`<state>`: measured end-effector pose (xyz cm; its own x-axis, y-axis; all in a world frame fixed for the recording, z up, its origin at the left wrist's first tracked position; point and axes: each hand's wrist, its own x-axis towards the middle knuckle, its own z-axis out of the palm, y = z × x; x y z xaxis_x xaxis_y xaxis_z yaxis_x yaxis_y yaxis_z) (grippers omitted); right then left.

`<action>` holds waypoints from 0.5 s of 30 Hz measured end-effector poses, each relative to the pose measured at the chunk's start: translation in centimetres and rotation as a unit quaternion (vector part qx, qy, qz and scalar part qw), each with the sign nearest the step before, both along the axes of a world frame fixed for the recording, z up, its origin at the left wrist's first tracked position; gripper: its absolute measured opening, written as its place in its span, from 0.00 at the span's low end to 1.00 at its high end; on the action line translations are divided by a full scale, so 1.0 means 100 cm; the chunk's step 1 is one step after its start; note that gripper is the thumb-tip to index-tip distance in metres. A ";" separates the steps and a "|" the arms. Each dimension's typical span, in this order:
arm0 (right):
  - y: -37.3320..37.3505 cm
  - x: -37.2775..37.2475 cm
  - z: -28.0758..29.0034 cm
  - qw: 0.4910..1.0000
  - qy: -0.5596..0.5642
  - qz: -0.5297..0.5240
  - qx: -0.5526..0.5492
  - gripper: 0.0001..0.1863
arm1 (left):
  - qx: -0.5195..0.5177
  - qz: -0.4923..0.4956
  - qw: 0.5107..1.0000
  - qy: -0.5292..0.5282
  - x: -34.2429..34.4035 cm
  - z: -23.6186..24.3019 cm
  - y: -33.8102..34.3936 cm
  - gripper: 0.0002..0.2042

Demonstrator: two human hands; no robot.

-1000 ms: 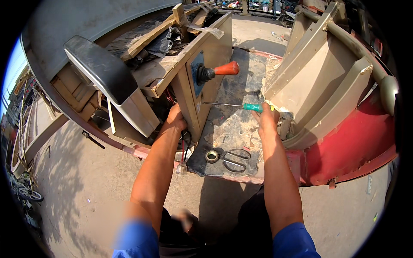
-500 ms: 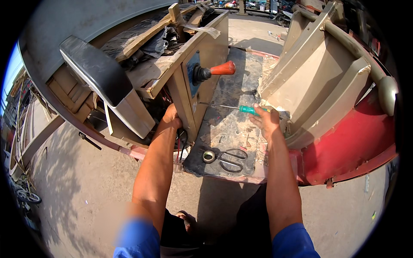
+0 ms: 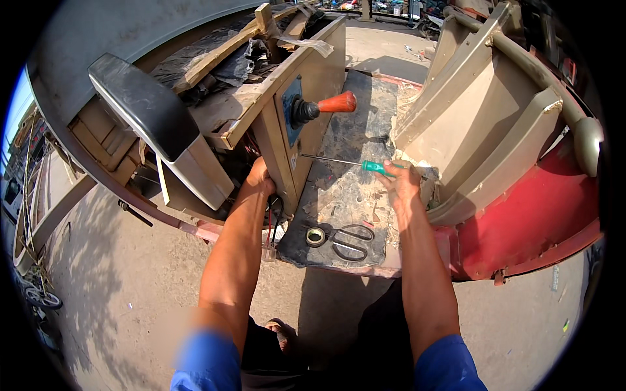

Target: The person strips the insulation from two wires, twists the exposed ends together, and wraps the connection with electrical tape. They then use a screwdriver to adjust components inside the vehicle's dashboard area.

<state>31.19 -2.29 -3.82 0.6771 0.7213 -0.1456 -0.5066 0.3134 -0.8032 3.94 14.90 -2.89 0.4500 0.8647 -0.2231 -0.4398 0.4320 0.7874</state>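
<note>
So the right hand had a green-handled screwdriver gripped by the handle, with the shaft pointing left, roughly level. Its tip was right at the side of the tan panel, though I couldn't tell if it was actually touching. The left hand was at the front edge of that same panel, fingers tucked behind it, so no clue whether it was open or closed on something. Some red and black wires hung just below it.

Above the screwdriver, a lever with an orange-red handle stuck out of a black rubber boot on a blue plate. Down on the scuffed dark mat, a tape roll sat just beside black-handled scissors. A black-topped armrest was off to the left, and a red body panel was over on the right.
</note>
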 end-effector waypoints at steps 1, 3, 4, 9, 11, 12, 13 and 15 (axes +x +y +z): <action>0.001 -0.002 0.001 1.000 0.021 -0.007 0.017 0.10 | 0.002 -0.002 1.000 0.001 -0.001 0.000 0.000 0.18; 0.004 -0.004 0.005 0.997 0.062 -0.022 0.050 0.10 | -0.005 -0.015 1.000 -0.010 0.000 0.000 -0.001 0.17; 0.006 -0.007 0.010 0.991 0.112 -0.037 0.055 0.11 | -0.008 -0.021 1.000 -0.015 -0.001 0.000 -0.001 0.17; 0.025 -0.004 0.010 0.960 0.242 -0.100 0.104 0.18 | -0.008 -0.013 1.000 -0.024 -0.003 -0.014 0.012 0.17; 0.028 -0.002 0.009 0.959 0.240 -0.114 0.099 0.17 | -0.012 -0.006 1.000 -0.025 -0.002 -0.012 0.012 0.17; 0.030 -0.001 0.008 0.958 0.240 -0.121 0.097 0.17 | -0.010 -0.002 1.000 -0.024 -0.001 -0.012 0.010 0.17; 0.031 -0.003 0.011 0.956 0.243 -0.132 0.095 0.16 | -0.009 0.003 1.000 -0.023 -0.001 -0.011 0.009 0.17; 0.032 -0.006 0.016 0.951 0.252 -0.153 0.089 0.14 | -0.002 0.000 1.000 -0.025 -0.001 -0.007 0.006 0.17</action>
